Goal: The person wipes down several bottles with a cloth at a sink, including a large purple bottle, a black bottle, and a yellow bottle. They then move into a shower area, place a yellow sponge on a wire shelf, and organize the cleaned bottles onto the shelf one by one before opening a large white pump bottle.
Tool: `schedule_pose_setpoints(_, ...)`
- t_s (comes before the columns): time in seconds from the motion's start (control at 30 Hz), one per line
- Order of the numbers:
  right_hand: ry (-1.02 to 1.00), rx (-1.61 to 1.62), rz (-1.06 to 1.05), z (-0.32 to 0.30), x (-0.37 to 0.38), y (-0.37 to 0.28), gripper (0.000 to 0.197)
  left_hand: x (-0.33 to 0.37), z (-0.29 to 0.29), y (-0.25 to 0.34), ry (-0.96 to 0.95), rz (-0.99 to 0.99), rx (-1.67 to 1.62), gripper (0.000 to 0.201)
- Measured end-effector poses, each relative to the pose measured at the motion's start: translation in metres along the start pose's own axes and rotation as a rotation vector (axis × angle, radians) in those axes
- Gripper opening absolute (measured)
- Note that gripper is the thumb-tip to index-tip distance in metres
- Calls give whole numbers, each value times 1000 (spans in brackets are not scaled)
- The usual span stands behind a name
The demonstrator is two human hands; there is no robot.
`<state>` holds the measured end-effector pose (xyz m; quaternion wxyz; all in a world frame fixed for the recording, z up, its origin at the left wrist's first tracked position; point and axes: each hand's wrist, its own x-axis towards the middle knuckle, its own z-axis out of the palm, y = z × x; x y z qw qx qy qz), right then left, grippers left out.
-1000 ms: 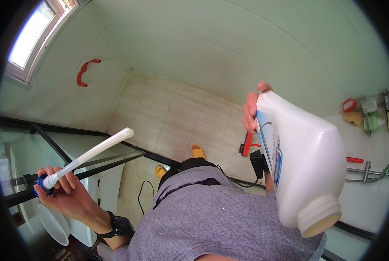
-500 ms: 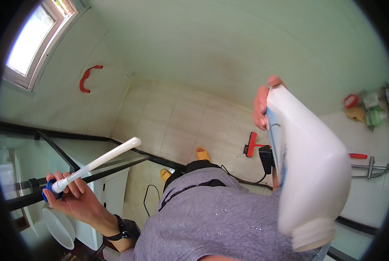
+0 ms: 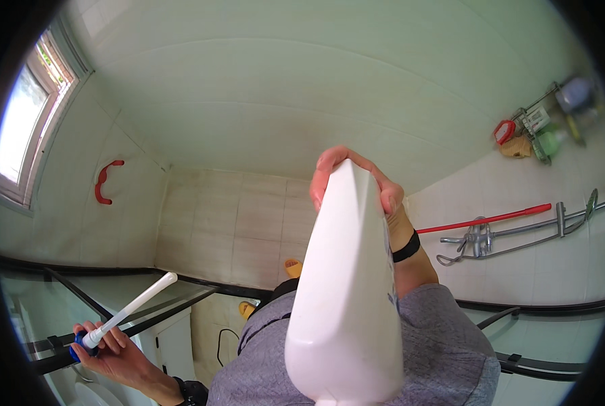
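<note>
My right hand (image 3: 383, 189) is closed round the far end of a large white plastic bottle (image 3: 346, 291). The bottle hangs tilted in front of my torso, its neck pointing down to the lower edge, where the mouth is cut off. At the lower left, my left hand (image 3: 123, 358) pinches a dispenser pump (image 3: 130, 310) by its blue top. From that top a long whitish tube slants up to the right, free of the bottle. A black watch is on my left wrist, a black band on my right.
Glass panels with black frame bars (image 3: 194, 279) cross beside me on both sides. A red pole (image 3: 485, 218) leans by the chrome shower fittings (image 3: 478, 238). Farther right hangs a wire rack (image 3: 539, 139) with bottles. A red grab handle (image 3: 101, 183) and a window (image 3: 28, 125) are left. Yellow slippers (image 3: 293, 268) show below.
My right hand has brought the bottle left to the middle, turning it more upright with the neck lower. The view has shifted; my left hand still holds the pump, slightly lower in the picture.
</note>
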<state>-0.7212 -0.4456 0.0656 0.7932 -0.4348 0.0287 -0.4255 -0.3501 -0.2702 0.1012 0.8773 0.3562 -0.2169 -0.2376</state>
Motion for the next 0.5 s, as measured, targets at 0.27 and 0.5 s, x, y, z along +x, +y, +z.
schedule_pose_setpoints(0.27,56,111,3,-23,-11,0,78,1,6,19,-309,-73,-85,28)
schedule_pose_setpoints(0.5,291,-5,30,-40,-24,13,74,-23,54,39,-323,156,-132,38)
